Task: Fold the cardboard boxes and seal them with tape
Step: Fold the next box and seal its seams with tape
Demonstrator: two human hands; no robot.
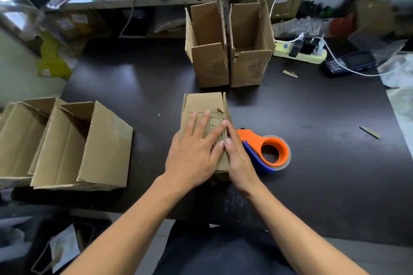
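A small cardboard box lies on the dark table in front of me, its flaps folded down. My left hand presses flat on its top with straight fingers. My right hand rests along the box's right edge, its fingers straight and touching the cardboard. An orange and blue tape dispenser lies on the table just right of my right hand, untouched.
Two upright open boxes stand behind. Larger open boxes lie on their sides at the left. A power strip with cables, a handheld device and cardboard scraps sit at the right.
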